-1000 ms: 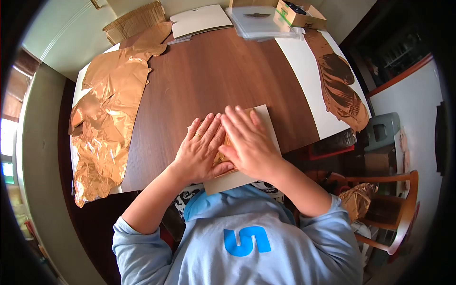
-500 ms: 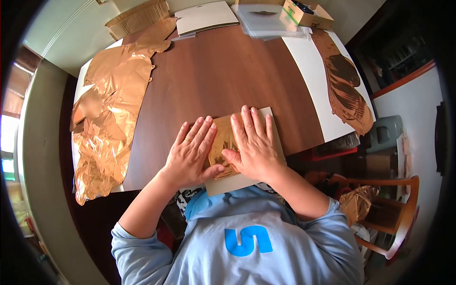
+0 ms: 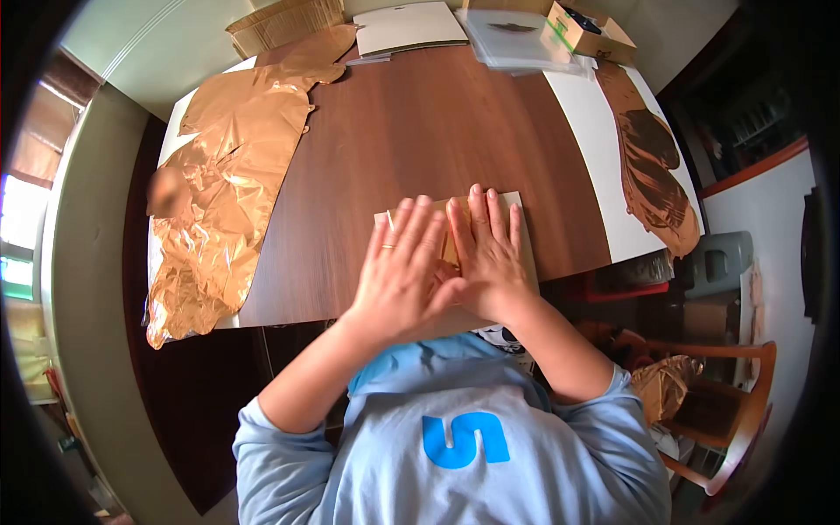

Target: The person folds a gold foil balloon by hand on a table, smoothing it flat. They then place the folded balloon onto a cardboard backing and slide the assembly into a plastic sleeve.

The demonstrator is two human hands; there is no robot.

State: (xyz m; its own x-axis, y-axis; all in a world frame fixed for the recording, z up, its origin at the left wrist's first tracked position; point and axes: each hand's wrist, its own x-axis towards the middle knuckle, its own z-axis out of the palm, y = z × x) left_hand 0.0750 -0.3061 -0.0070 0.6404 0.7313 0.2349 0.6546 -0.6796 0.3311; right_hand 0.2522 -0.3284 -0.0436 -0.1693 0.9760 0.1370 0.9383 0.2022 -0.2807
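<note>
A pale rectangular board (image 3: pixel 455 323) lies at the table's near edge, with a shiny copper-coloured foil piece (image 3: pixel 450 252) on its upper face. Both hands are over it, palms down. My left hand (image 3: pixel 402 267), with a ring on one finger, is open and covers the board's left part; it is slightly blurred. On the right side, my right hand (image 3: pixel 492 254) is open too, its fingers stretched away from me. The thumbs meet or overlap near the middle. Most of the foil on the board is hidden under the hands.
Large crinkled copper foil (image 3: pixel 232 175) covers the table's left side. Another foil piece (image 3: pixel 647 149) lies on white sheet (image 3: pixel 591 166) at the right. White boards (image 3: pixel 409 28), clear plastic sheets (image 3: pixel 516 44) and a cardboard box (image 3: pixel 595 39) stand at the back. A wooden chair (image 3: pixel 744 411) is at lower right.
My left hand has moved rightward over the foil, close to my right hand, and the thumbs have come together. The right hand stays on the board's right side. The view has shifted slightly.
</note>
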